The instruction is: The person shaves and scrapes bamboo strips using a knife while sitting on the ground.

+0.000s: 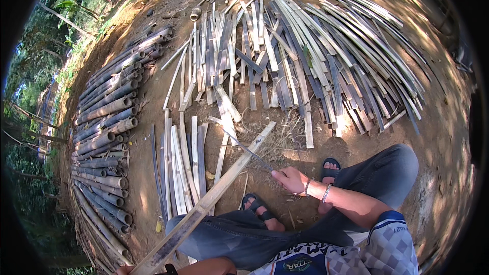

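A long split bamboo slat point(204, 205) slants across my left thigh, its far end raised over the ground ahead of me. My left hand point(125, 270) grips the slat's near end at the lower edge of the picture, where only part of the hand shows. My right hand point(291, 180) is closed round the handle of a long, thin-bladed knife point(254, 156). The blade points away to the left and lies across the slat near its far end; whether it cuts into the wood I cannot tell. Most of the knife's handle is hidden in my fist.
Whole bamboo poles point(109, 107) are stacked on the left. Split slats point(326, 61) spread in big heaps ahead and to the right, with a smaller bundle point(178, 168) near my left knee. Thin shavings point(277, 140) litter the dirt before my sandalled feet.
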A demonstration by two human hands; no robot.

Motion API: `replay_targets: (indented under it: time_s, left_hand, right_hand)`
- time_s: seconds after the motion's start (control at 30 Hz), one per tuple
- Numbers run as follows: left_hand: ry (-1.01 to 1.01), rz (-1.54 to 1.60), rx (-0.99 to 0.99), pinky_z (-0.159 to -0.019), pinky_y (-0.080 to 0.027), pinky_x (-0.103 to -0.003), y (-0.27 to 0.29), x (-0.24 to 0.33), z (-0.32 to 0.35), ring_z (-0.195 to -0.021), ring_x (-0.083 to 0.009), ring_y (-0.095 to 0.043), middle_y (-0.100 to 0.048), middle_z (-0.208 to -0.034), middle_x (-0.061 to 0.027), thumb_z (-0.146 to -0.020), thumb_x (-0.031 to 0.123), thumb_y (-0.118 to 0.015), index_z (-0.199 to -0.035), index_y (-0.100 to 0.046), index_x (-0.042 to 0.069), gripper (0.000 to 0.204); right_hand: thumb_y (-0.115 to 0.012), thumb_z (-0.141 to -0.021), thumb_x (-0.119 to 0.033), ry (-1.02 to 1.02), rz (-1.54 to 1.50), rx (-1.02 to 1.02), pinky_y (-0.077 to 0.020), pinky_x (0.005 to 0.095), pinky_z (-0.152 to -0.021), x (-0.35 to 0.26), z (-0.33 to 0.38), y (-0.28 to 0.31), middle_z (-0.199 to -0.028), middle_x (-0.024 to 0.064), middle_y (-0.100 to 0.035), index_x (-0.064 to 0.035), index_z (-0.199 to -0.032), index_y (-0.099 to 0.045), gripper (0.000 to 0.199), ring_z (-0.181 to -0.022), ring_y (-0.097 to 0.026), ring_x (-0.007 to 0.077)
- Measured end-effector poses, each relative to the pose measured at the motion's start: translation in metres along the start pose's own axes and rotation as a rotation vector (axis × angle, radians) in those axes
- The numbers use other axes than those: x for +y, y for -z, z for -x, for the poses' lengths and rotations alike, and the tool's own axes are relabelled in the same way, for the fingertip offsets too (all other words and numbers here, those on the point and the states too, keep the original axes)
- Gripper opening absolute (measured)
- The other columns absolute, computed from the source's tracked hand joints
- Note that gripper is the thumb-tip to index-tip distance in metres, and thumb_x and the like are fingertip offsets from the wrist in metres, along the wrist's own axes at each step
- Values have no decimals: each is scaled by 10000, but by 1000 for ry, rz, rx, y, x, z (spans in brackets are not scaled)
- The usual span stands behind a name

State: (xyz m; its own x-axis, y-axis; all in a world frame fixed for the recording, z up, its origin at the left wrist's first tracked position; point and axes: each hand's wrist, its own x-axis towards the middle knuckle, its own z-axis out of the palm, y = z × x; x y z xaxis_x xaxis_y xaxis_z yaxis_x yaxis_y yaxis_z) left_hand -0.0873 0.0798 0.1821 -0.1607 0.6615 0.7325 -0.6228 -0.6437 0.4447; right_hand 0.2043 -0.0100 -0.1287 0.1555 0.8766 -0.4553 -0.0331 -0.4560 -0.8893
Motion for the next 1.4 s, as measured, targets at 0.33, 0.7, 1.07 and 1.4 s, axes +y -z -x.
replay_targets:
  time_s: [0.33,0.7,1.07,1.4]
  left_hand:
    - [1,-24,16,-514,-385,-261,-1,-2,1,-507,-141,-446,-457,-575,-18,-879,694,-404,-785,-527,35,677]
    - [3,-41,54,-508,-379,-281,11,0,-5,-521,-165,-437,-452,-573,-28,-876,707,-381,-768,-548,41,695]
    - [26,36,0,-518,-371,-287,-1,1,-1,-500,-161,-435,-471,-571,-44,-855,737,-380,-774,-557,12,751]
    - [9,-2,-4,-533,-385,-279,-6,-2,-1,-503,-158,-439,-472,-576,-42,-883,712,-355,-781,-536,19,723]
  right_hand:
    - [-498,-947,-410,321,109,-127,-478,404,-606,-47,30,-17,-668,151,-654,-8,-829,-659,449,-632,-644,322]
    - [-454,-951,-465,312,329,-239,-498,437,-613,-82,43,-30,-624,222,-593,-3,-850,-647,511,-660,-624,398]
    - [-456,-946,-481,239,108,-143,-469,453,-643,-49,32,-29,-655,225,-589,16,-809,-636,546,-671,-614,393]
    - [-448,-970,-430,-18,154,-32,-502,373,-608,-15,-1,-6,-671,147,-654,7,-885,-666,496,-613,-663,256]
